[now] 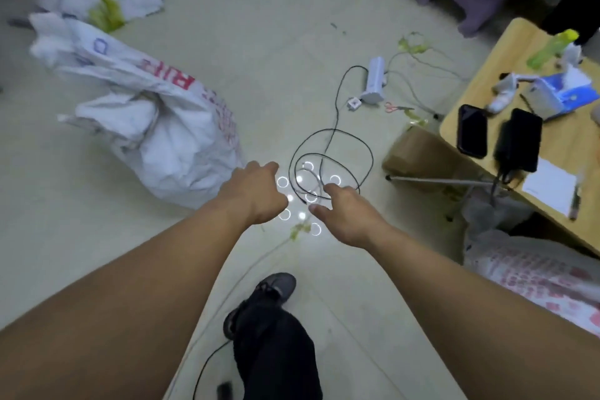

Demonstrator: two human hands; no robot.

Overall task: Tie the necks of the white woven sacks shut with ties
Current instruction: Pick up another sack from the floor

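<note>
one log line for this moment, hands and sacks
left hand: over floor, fingers hidden | right hand: open, empty | white sack: on floor, left of hands

Nothing reads cleanly. The left sack [168,140], beyond the left hand [256,195], carries large red letters [181,79], upside down and blurred, perhaps "RI", and a blue hexagon mark [100,45]. The right sack [535,273], beside the right hand [347,217], bears rows of red print [552,282], too blurred to read.

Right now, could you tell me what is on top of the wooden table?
On the wooden table lie a black phone, a second dark device, a blue box, a green bottle and a white sheet. The table's right part is out of frame.
</note>
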